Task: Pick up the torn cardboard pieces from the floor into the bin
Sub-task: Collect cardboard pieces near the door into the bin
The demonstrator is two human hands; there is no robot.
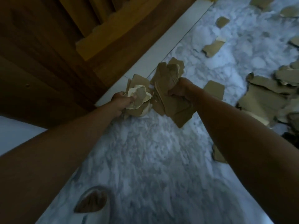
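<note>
Ragged cardboard (168, 88) — both fists clutching.

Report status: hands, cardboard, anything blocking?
Left hand grips cardboard bundle. Right hand grips cardboard stack. Loose pieces on floor; bin not in view.

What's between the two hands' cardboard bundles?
Head view: almost nothing. The left hand grips a crumpled tan cardboard wad, the right hand a sheaf of flat brown cardboard pieces; only a sliver of white marbled floor shows between.
</note>
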